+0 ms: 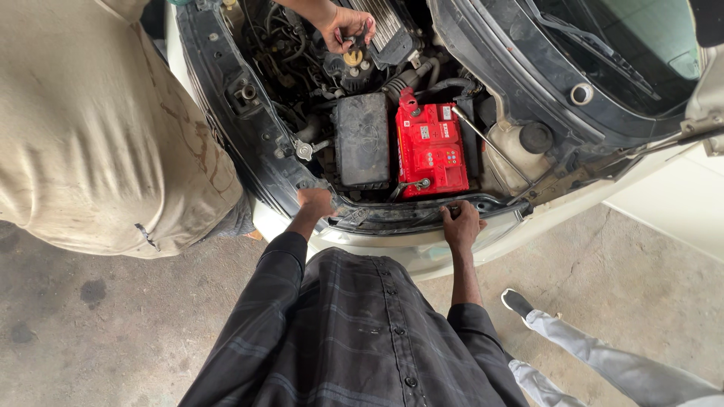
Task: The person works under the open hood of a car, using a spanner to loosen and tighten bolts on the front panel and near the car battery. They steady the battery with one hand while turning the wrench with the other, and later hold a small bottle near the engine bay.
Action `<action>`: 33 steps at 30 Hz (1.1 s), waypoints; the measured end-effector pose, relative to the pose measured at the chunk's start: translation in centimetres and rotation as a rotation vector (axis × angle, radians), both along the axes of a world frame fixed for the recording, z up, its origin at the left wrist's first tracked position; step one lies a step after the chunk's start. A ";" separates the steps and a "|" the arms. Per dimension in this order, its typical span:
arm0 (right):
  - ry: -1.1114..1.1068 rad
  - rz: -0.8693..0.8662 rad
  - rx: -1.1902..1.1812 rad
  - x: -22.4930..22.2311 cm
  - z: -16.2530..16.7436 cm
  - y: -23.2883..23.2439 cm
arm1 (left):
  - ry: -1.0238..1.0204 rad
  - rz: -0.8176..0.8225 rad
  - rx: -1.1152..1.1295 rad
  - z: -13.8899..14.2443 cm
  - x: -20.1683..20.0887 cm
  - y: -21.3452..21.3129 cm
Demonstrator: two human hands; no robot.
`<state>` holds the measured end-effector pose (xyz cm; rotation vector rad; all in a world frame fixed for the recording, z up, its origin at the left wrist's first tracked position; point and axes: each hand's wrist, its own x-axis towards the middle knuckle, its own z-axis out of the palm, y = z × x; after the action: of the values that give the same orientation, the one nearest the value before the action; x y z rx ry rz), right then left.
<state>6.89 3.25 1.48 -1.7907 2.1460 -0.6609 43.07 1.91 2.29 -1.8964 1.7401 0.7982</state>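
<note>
The front panel [392,215] of the open engine bay runs across the middle of the frame, a dark plastic and metal edge above the white bumper [422,252]. The left hand [314,202] rests on it left of centre, fingers curled over the edge in a loose grip. The right hand [461,224] lies on the same edge a little to the right, palm down, fingers bent over the rim; neither hand holds anything loose.

Just beyond the panel, between the two hands and slightly higher in the frame, sits a red battery [431,149] with a red terminal cap at its upper left corner. A black box [363,140] stands just beside it on the left. A thin metal rod [490,145] slants from the battery's upper right down toward the right. Right of that is a pale tank [516,147] with a black cap.

At the top centre another person's hand [346,27] reaches into the engine, fingers closed around a small part near a yellow cap [353,56]. That person's beige shirt [98,136] fills the upper left. At the lower right a third person's grey trouser leg [603,358] and dark shoe [517,302] stand on the concrete floor [90,332]. The windscreen [626,45] shows at the upper right.
</note>
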 end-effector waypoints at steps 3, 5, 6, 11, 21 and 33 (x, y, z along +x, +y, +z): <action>0.000 0.006 -0.022 0.1 0.2 0.0 | 0.022 0.038 -0.057 -0.4 0.3 0.4; 0.006 0.009 -0.018 0.1 0.3 0.0 | 0.046 -0.026 -0.043 -1.1 0.5 0.7; 0.009 0.012 -0.017 0.1 0.4 0.0 | 0.059 -0.057 -0.037 -1.5 0.5 0.9; 0.026 0.021 -0.031 0.1 0.2 0.0 | 0.004 -0.170 -0.223 -2.1 0.7 2.0; 0.015 0.046 -0.001 -1.0 -0.9 -0.2 | 0.284 0.793 -0.292 -3.8 4.3 9.5; -0.010 -0.042 0.035 -1.6 -2.5 -1.0 | -0.321 1.445 -1.900 -3.1 18.7 33.3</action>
<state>5.28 2.23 -1.05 -1.7256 2.1808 -0.6362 61.75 35.20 -0.82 -3.9032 0.1301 -1.5736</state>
